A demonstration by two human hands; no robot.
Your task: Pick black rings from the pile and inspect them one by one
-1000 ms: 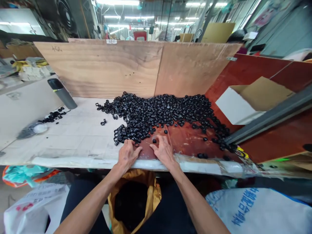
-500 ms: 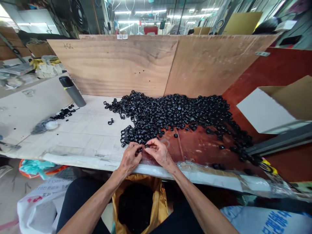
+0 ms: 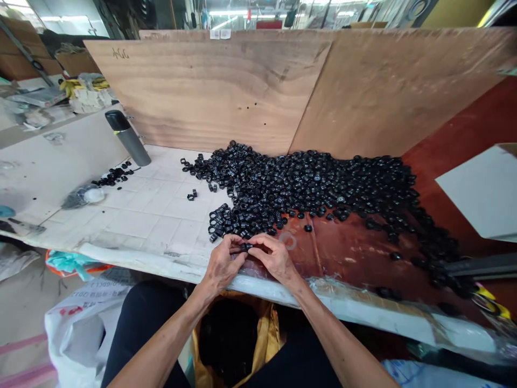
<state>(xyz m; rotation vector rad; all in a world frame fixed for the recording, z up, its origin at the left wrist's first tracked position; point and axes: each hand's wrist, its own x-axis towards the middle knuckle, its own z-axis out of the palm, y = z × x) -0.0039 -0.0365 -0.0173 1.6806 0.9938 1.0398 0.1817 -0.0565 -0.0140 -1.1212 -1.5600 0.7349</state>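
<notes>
My left hand (image 3: pixel 224 263) and my right hand (image 3: pixel 277 260) meet at the front of the worktop, fingertips pinched on small black plastic parts (image 3: pixel 244 247). The parts sit end to end between the fingers; their exact shape is partly hidden. Just beyond the hands spreads a large pile of black plastic rings (image 3: pixel 283 183), some showing open holes and others closed faces. A pair of loose rings (image 3: pixel 191 195) lies to the left of the pile.
A grey bottle (image 3: pixel 131 141) leans at the left, near a small plastic bag (image 3: pixel 78 196) and scattered black bits (image 3: pixel 113 175). Plywood boards (image 3: pixel 210 91) close off the back. A white carton (image 3: pixel 480 194) stands at right. Below the edge, a yellow sack (image 3: pixel 269 334) holds dark contents.
My hands have come together, and the parts that were slightly apart now meet between my fingertips. The view has tilted down and shifted.
</notes>
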